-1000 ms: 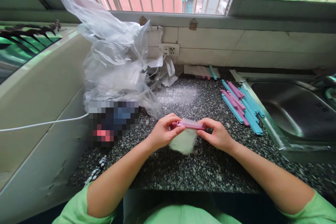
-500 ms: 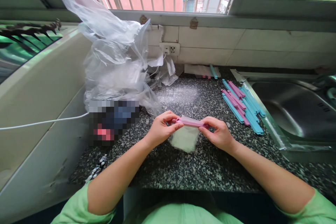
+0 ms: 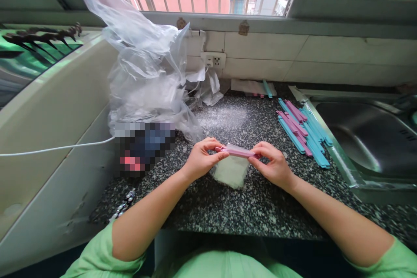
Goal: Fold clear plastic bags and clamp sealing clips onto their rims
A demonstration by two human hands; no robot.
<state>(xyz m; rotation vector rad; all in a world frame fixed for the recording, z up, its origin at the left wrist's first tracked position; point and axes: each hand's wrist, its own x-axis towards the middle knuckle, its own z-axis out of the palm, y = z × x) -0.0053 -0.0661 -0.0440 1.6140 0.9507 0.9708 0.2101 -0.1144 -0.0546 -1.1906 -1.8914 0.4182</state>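
A: Hands, pls?
B: L hand (image 3: 203,157) pinches one end of a pink clip (image 3: 241,152), thumb + fingers closed on it. R hand (image 3: 273,166) grips the other end, same way.
A: Clip's on what?
B: Runs across the top of a small clear bag (image 3: 231,173) w/ pale contents. Strip of plastic pokes out past clip's far side; filled part's on the near side, btwn the wrists. Can't tell if clip's fully snapped.
A: Where's all this?
B: Nr the front of the speckled countertop (image 3: 211,213), abt mid.
A: Other stuff?
B: Pink + blue clips (image 3: 302,132) piled to the R, next to the sink (image 3: 371,134). White powder (image 3: 224,117) scattered beyond the hands. Big heap of clear plastic (image 3: 146,78) on L, w/ a pixelated item (image 3: 146,143) in front, details n/a.
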